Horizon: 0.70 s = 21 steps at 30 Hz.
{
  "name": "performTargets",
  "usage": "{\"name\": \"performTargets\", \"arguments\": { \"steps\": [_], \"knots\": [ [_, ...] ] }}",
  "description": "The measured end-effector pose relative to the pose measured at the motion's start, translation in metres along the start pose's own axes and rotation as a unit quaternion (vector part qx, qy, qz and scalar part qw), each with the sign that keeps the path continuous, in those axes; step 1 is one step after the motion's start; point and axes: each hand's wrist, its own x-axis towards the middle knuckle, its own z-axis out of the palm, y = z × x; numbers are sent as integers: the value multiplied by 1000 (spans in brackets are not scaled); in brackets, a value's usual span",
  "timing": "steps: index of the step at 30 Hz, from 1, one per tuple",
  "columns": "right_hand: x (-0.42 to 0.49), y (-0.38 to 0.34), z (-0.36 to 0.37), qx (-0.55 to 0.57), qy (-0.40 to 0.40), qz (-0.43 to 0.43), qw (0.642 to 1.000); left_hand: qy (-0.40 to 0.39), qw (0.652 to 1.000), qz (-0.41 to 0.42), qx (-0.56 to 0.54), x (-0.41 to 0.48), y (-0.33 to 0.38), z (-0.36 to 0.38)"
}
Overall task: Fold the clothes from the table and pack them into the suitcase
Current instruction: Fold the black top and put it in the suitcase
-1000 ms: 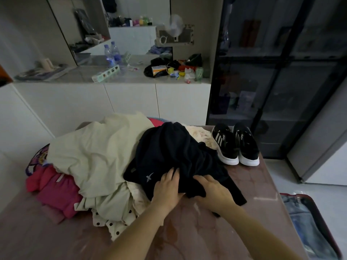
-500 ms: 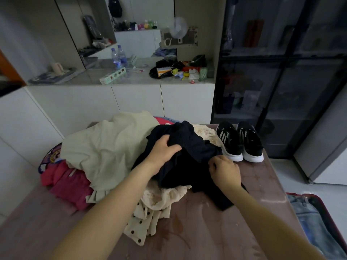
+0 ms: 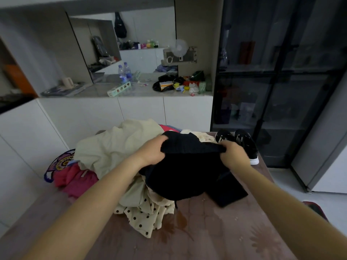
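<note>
A black garment (image 3: 185,175) is lifted off the clothes pile on the brown table (image 3: 216,231). My left hand (image 3: 152,152) grips its top edge on the left, and my right hand (image 3: 234,154) grips the same edge on the right. The cloth hangs between them, and its lower end lies on the table. Under and beside it lie a pale cream garment (image 3: 116,147), a cream polka-dot piece (image 3: 146,212) and a pink garment (image 3: 75,181). A corner of the open suitcase (image 3: 317,209) shows on the floor at the right edge.
A pair of black sneakers with white soles (image 3: 246,145) stands at the table's far right corner, just behind my right hand. A white cabinet counter (image 3: 131,91) with bottles and clutter runs behind the table. A dark glass cabinet (image 3: 277,81) fills the right.
Both hands have taken the black garment by its top edge and raised it off the pile. The view has tilted upward, so less of the suitcase shows.
</note>
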Motion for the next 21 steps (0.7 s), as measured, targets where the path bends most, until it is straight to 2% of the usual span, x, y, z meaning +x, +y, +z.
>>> {"name": "performTargets", "arguments": {
  "steps": [3, 6, 8, 10, 12, 14, 17, 21],
  "knots": [
    [-3, 6, -30, -45, -21, -11, 999, -64, 986, -14, 155, -11, -32, 15],
    [-9, 15, -51, -8, -44, -29, 999, -65, 979, -56, 187, -21, -57, 22],
    [-15, 21, -71, 99, -124, -38, 987, -68, 989, -88, 98, -27, -64, 16],
    [-21, 29, -93, 185, -222, -12, 957, -84, 989, -106, -55, -33, -57, 3],
    [-24, 37, -111, 243, -285, 12, 927, -117, 959, -150, -210, -40, -41, -15],
    [-21, 50, -124, 314, -332, 23, 889, -172, 920, -188, -298, -47, -25, -34],
    [-22, 58, -142, 405, -361, 8, 840, -221, 889, -156, -369, -47, -13, -55],
    [-27, 55, -159, 463, -333, -20, 821, -211, 854, -87, -467, -44, 8, -69]
  ]
}}
